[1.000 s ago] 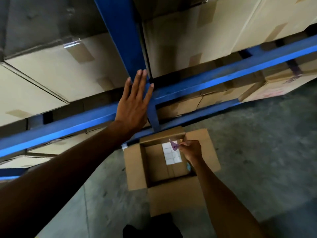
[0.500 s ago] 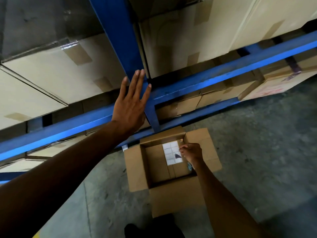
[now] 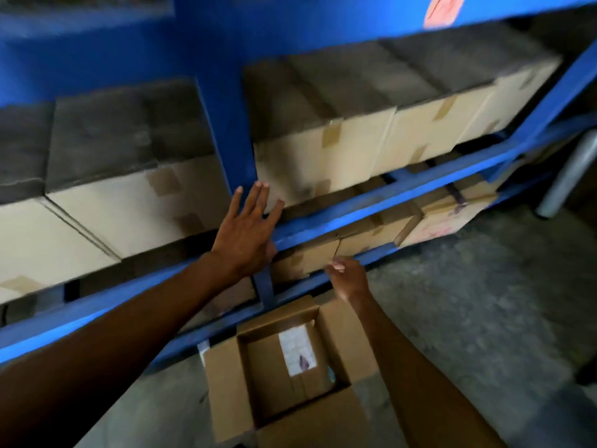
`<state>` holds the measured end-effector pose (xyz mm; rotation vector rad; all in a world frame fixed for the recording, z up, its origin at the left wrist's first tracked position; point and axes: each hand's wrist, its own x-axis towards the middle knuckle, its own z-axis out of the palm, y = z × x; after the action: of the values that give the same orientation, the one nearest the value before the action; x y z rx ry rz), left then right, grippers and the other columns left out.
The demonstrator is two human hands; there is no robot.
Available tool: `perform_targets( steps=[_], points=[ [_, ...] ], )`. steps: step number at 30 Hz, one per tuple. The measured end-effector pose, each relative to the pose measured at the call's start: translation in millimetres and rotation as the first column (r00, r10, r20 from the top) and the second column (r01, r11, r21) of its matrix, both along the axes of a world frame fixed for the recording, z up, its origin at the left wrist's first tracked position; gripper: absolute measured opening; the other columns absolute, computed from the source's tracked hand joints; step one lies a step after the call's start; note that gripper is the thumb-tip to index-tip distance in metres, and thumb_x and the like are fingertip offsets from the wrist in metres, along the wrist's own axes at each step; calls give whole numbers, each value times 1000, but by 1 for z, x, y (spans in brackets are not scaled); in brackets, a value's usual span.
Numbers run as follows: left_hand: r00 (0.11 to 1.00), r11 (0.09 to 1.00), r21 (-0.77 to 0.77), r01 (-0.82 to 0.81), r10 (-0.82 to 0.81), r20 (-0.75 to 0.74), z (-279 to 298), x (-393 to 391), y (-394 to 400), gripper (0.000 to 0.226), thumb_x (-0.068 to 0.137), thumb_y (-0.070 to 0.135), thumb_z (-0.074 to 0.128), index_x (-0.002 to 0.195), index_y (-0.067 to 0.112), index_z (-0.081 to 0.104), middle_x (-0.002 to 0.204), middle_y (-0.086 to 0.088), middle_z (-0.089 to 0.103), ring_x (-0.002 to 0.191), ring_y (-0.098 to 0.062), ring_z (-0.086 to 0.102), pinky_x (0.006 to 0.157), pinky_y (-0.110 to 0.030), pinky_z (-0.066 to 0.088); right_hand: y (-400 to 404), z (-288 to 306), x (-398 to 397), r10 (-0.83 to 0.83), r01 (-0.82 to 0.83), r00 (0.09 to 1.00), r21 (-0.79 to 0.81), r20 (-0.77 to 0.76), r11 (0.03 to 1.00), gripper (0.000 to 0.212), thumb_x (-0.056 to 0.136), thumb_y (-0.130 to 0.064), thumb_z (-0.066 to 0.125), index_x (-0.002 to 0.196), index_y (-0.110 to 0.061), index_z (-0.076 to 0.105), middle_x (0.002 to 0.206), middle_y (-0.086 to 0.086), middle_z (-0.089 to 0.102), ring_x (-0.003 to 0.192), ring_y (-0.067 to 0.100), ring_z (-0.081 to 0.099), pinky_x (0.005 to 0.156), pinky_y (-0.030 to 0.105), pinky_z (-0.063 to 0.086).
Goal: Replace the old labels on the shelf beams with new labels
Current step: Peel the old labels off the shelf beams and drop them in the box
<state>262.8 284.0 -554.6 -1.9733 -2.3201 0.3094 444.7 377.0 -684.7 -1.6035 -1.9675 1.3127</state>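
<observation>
We look down along a blue steel rack (image 3: 223,130) standing on a rough grey concrete floor (image 3: 484,302), and the whole view is smeared with blur. Our left hand (image 3: 245,234) lies flat and wide open, fingers spread, where the blue upright meets the shelf beam (image 3: 371,205), gripping nothing. Our right hand (image 3: 347,278) hangs lower, in front of the bottom beam (image 3: 381,253), its fingers curled and pinched together; we cannot tell whether they have hold of anything. Taped cardboard cartons (image 3: 339,150) crowd the shelf above the beam, more cartons sit beneath it, and their tops fall into shadow. On the floor right against the rack's lower edge stands an open cardboard box (image 3: 226,383), flaps folded out, and inside it near the far right corner lies the white label sheet (image 3: 297,349) with a small dark mark on it. High at the upper right, a pale orange label (image 3: 441,9) sits on the top beam (image 3: 355,14). A grey post (image 3: 568,176) leans at the far right edge.
</observation>
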Motion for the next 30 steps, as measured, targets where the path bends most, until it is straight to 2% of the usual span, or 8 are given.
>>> perform_targets(
  steps=[3, 6, 10, 14, 20, 23, 27, 30],
  points=[
    [994, 979, 176, 101, -106, 16, 64, 10, 7, 82, 86, 37, 53, 150, 14, 8, 159, -20, -5, 147, -30, -9, 117, -47, -9, 19, 92, -14, -25, 46, 991, 158, -134, 986, 27, 85, -15, 63, 110, -4, 64, 117, 17, 64, 110, 26, 59, 92, 24, 42],
    [979, 921, 332, 203, -199, -49, 133, 16, 18, 78, 85, 37, 53, 149, 13, 15, 159, -18, -1, 147, -29, -7, 118, -47, -7, 33, 192, -25, 2, 46, 993, 397, -120, 917, 34, 83, -24, 65, 115, -13, 62, 122, 14, 63, 115, 28, 58, 100, 36, 44],
    [955, 788, 539, 297, -249, -162, 247, 16, 22, 80, 84, 37, 54, 149, 14, 15, 160, -17, 2, 148, -26, -5, 118, -44, -8, 37, 338, -27, -6, 70, 996, 739, -89, 670, 42, 81, -31, 66, 120, -15, 60, 125, 11, 63, 121, 27, 54, 104, 37, 38],
    [935, 659, 663, 355, -245, -257, 339, 16, 24, 85, 81, 36, 57, 150, 15, 12, 159, -16, 4, 148, -26, -2, 118, -44, -6, 35, 450, -16, -47, 77, 997, 894, -63, 442, 44, 83, -35, 61, 124, -18, 57, 130, 10, 59, 125, 28, 49, 106, 40, 36],
    [902, 536, 734, 417, -147, -406, 426, 14, 31, 82, 85, 36, 54, 150, 13, 10, 160, -15, 5, 148, -26, -1, 118, -44, -3, 36, 554, 8, -139, 140, 984, 963, -109, 232, 45, 86, -35, 56, 126, -14, 54, 132, 13, 57, 124, 32, 47, 104, 42, 35],
    [892, 519, 752, 407, -48, -449, 467, 12, 45, 83, 86, 39, 53, 150, 14, 6, 160, -14, 3, 148, -25, -3, 118, -44, -3, 49, 595, 23, -160, 179, 974, 977, -159, 114, 32, 89, -31, 53, 115, -12, 59, 120, 14, 63, 114, 33, 51, 97, 45, 36],
    [872, 499, 780, 378, 91, -481, 509, 10, 68, 85, 83, 39, 55, 150, 12, 11, 160, -15, 5, 148, -27, 0, 118, -46, 0, 84, 636, 38, -184, 185, 967, 982, -174, 41, 25, 91, -27, 51, 105, -11, 65, 108, 15, 68, 106, 35, 56, 90, 41, 39],
    [845, 532, 783, 322, 211, -491, 534, 4, 88, 87, 83, 40, 55, 150, 11, 8, 160, -16, -1, 148, -28, -4, 118, -48, -2, 116, 660, 43, -171, 217, 963, 976, -209, 28, 26, 91, -24, 50, 105, -8, 65, 110, 18, 67, 108, 37, 55, 91, 41, 39]
  ],
)
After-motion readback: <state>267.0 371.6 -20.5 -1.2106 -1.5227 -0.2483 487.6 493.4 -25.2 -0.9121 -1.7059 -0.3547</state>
